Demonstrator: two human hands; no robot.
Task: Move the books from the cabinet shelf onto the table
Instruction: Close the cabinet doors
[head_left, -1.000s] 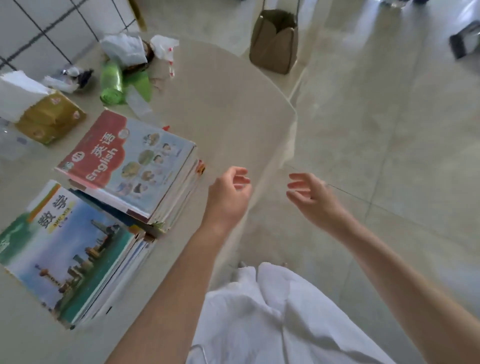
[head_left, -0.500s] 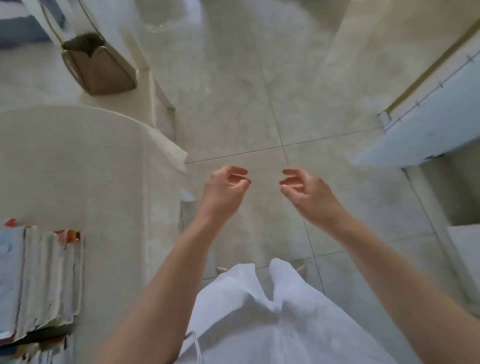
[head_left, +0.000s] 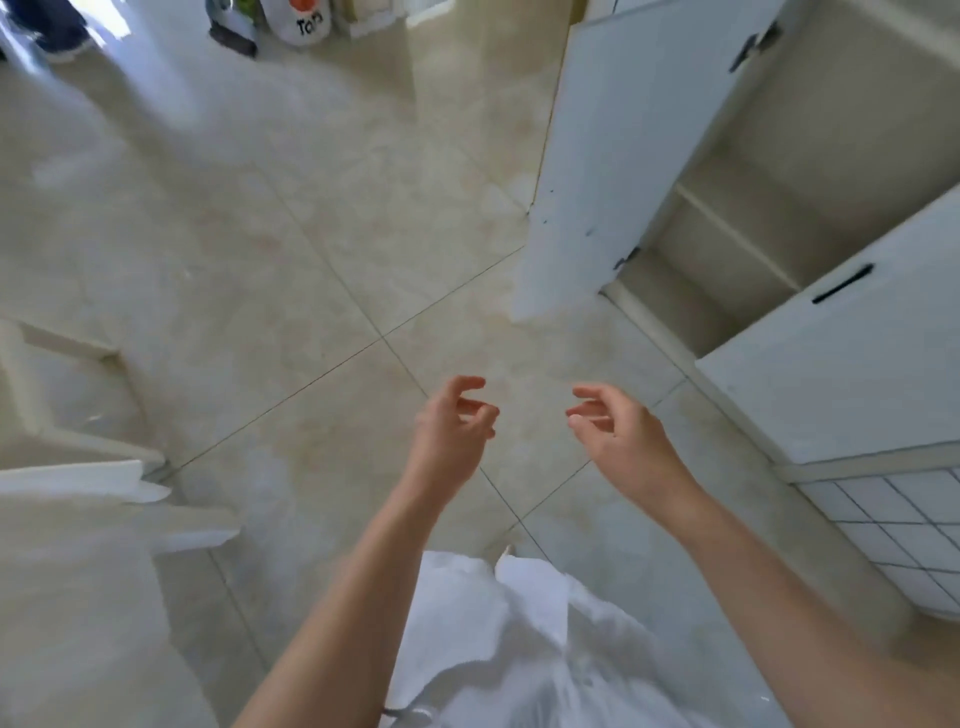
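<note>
The view swings right: the stacked books and the brown bag drop out of sight, and only the table (head_left: 78, 519) edge lingers at near left. An open cabinet (head_left: 753, 208) with bare shelves now fills the far right.

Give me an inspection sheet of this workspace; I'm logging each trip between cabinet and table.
Surface: table corner at lower left, blurred; nothing seen on the visible part.
Job's things: no books in view; open cabinet shelves look bare where visible.
Clutter: bags on the floor at top, too blurred to identify.
Grippers: left hand and right hand empty, fingers loosely curled, above the tiled floor.
Cables: nothing seen.
Surroundings: white cabinet door swung open; closed door with dark handle beside it.
</note>
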